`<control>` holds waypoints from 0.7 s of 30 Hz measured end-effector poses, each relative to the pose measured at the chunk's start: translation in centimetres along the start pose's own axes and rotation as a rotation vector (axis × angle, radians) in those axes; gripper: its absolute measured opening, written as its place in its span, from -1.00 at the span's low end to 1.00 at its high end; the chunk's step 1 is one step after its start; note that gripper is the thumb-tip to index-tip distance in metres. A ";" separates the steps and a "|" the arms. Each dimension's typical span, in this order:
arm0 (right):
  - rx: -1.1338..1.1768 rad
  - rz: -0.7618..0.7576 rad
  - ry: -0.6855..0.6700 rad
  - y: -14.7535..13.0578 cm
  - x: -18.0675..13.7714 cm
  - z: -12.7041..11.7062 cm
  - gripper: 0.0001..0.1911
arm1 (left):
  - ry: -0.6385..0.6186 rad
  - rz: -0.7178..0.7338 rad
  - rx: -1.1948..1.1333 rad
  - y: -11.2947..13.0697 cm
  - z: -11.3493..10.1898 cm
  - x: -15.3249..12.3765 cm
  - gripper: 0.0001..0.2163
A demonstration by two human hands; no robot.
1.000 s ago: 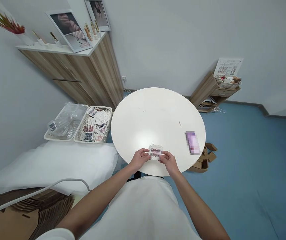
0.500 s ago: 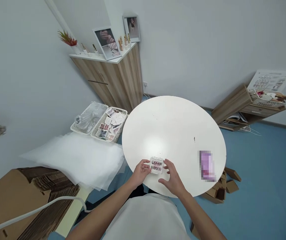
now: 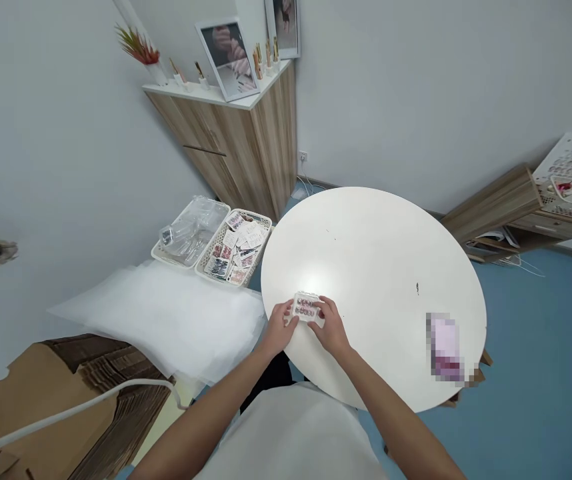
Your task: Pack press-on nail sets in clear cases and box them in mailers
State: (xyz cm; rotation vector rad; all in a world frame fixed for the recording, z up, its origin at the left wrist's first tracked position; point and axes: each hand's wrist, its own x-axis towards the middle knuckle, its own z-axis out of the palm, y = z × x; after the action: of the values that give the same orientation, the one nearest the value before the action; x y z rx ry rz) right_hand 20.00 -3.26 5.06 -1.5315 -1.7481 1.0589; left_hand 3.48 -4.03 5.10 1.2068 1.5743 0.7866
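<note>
A small clear plastic box of press-on nails, with the nails lying in two rows, is held at the near left part of the round white table. My left hand grips its left side, thumb at the near corner. On the opposite side, my right hand has its fingers curled over the box's right edge and its thumb near the front corner. The fingers of both hands partly cover the box's sides.
Left of the table stand a white basket of printed cards and another basket with clear plastic packaging. White foam sheets and stacked flat cardboard lie nearer. A blurred purple item rests at the table's right.
My right hand, open beside the box before, has closed in on its right edge. The box has shifted slightly away from my body. The whole view has turned a little left.
</note>
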 end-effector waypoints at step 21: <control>-0.138 0.150 -0.028 -0.2 15.3 9.3 -0.57 | -0.076 0.010 0.275 -3.8 -6.8 14.8 -0.42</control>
State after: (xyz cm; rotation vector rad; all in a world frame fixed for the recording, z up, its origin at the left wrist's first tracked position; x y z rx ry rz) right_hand 9.49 9.97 -0.77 -1.7638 -1.7797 1.0544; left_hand -4.82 9.36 -0.56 1.4247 1.6524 0.5348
